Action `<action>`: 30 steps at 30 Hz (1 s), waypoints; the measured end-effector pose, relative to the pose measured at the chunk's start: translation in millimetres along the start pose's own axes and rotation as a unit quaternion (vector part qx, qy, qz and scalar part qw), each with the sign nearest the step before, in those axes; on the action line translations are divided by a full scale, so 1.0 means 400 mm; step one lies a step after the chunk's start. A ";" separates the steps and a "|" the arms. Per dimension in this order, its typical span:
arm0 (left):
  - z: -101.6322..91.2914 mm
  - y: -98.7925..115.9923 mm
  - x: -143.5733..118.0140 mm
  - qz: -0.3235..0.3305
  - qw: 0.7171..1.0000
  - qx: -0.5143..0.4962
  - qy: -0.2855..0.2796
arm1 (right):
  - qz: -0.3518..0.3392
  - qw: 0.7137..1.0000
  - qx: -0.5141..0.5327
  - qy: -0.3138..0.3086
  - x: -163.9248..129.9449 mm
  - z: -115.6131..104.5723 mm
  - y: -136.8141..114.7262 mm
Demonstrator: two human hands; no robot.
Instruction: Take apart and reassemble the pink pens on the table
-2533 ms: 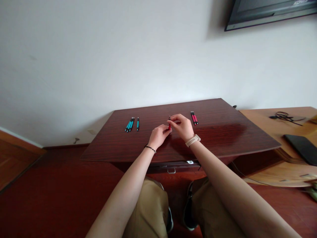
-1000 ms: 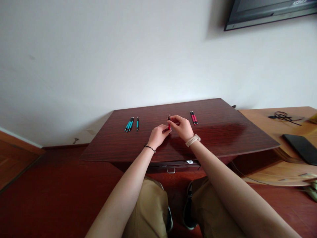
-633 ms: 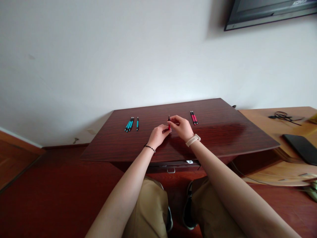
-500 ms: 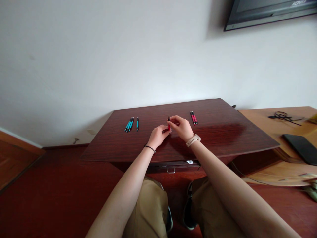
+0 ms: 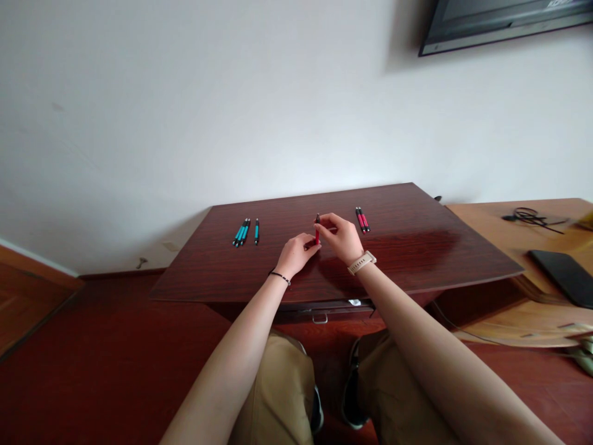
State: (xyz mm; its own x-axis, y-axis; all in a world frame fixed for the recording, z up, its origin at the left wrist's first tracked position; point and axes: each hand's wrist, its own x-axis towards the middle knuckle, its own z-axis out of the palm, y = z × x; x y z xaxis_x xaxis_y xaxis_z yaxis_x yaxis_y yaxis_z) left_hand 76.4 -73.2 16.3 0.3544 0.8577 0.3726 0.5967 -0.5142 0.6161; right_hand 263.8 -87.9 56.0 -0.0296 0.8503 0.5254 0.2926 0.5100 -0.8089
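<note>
A red pen (image 5: 317,233) with a black end stands upright between my hands, above the middle of the dark wooden table (image 5: 287,211). My left hand (image 5: 296,254) grips its lower end, the fingertips pinched together. Higher up, the thumb and fingers of my right hand (image 5: 340,236) are closed on the pen near its black part. Two red-and-black pens (image 5: 363,220) lie side by side to the right of my hands. On the left, several turquoise-and-black pens (image 5: 241,233) lie in a group, with one turquoise pen (image 5: 257,232) a little apart from them.
A wooden side table (image 5: 482,225) adjoins on the right, bearing a black cable (image 5: 528,217) and a flat dark device (image 5: 563,277). The wall (image 5: 278,105) rises behind the table, with a screen (image 5: 500,25) at upper right. Below the tabletop is a drawer handle (image 5: 319,319).
Both hands keep nearly the same place and hold on the red pen. The right hand and the pen's top sit very slightly higher. The pens on the table have stayed put.
</note>
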 end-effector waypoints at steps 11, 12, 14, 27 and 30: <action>-0.002 -0.005 -0.001 0.032 0.999 0.010 -0.018 | 0.005 1.000 0.002 0.007 -0.006 -0.011 -0.011; -0.002 -0.005 -0.001 0.031 0.999 0.011 -0.021 | 0.005 1.000 0.003 0.006 -0.008 -0.013 -0.011; -0.004 -0.003 -0.001 0.027 0.999 0.016 -0.025 | 0.005 1.000 0.001 0.003 -0.012 -0.019 -0.007; -0.004 -0.003 -0.001 0.016 1.000 -0.002 -0.022 | 0.041 0.998 -0.033 0.017 -0.038 -0.114 0.069; -0.006 -0.003 -0.001 0.000 0.999 -0.048 -0.012 | 0.055 0.998 -0.036 0.008 -0.049 -0.142 0.102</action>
State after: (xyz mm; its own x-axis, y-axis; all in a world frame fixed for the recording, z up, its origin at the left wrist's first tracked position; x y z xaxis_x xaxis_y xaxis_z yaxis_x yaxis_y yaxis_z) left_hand 73.8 -73.1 17.1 0.3720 0.8572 0.3563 0.5257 -0.5108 0.6802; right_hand 330.7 -91.0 27.8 0.0217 0.8985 0.4384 0.3618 0.4017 -0.8413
